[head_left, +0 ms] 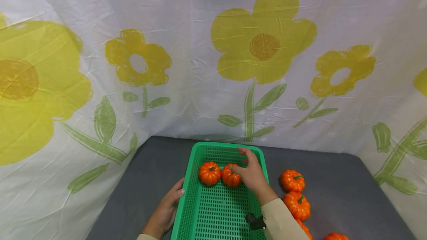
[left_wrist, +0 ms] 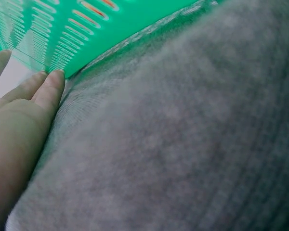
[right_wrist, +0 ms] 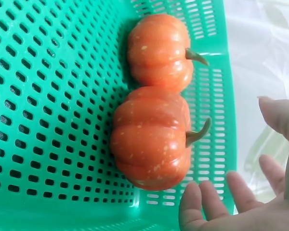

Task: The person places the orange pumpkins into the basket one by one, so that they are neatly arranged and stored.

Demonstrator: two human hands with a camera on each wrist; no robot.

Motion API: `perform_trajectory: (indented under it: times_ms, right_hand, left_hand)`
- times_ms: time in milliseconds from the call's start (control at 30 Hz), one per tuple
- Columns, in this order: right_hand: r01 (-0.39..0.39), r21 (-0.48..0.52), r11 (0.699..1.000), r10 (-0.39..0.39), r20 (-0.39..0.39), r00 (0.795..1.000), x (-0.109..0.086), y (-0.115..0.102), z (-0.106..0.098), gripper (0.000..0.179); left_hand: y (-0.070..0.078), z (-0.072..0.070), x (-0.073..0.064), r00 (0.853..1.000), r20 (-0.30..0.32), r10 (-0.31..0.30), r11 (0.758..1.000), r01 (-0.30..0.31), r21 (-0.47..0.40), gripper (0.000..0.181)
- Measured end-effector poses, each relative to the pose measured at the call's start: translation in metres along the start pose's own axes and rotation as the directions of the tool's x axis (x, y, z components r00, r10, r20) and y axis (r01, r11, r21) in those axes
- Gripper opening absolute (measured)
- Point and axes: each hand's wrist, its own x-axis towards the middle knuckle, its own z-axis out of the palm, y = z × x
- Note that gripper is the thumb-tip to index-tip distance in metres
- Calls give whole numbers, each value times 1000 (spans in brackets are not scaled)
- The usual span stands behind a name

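Two small orange pumpkins, the left one (head_left: 209,173) and the right one (head_left: 231,176), sit side by side at the far end of a green slotted basket (head_left: 191,180). My right hand (head_left: 251,171) is over the basket beside the right pumpkin, fingers spread and nothing gripped. In the right wrist view its fingertips (right_wrist: 190,192) are close to that pumpkin (right_wrist: 151,139), whose stem curves upward. My left hand (head_left: 166,208) lies along the basket's left outer side. The left wrist view shows its extended fingers (left_wrist: 50,89) against the slotted wall (left_wrist: 82,43).
Several more pumpkins stand on the grey surface (head_left: 333,188) right of the basket: a far one (head_left: 292,180), another (head_left: 296,205) in front of it, and others partly cut off or hidden by my sleeve (head_left: 283,219). A flower-printed curtain (head_left: 186,95) hangs behind.
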Motion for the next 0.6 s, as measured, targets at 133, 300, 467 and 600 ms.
perform_trajectory:
  times_ms: [133, 300, 467, 600]
  right_hand:
    - [-13, 47, 999, 12, 17, 1000, -1, 1, -3, 70]
    - [-39, 89, 995, 36, 31, 999, -4, -1, -5, 68]
    - [-40, 131, 991, 38, 21, 999, -5, -3, -7, 61]
    - [-25, 167, 986, 21, 30, 999, -6, -4, -8, 57]
  left_hand:
    - [0, 0, -1, 1000, 21, 8, 1000, -7, -17, 72]
    - [0, -1, -2, 998, 60, 8, 999, -5, -50, 71]
    - [0, -2, -1, 998, 62, 17, 998, -13, -62, 71]
    - [-1, -2, -1, 997, 72, 19, 998, -14, -67, 71]
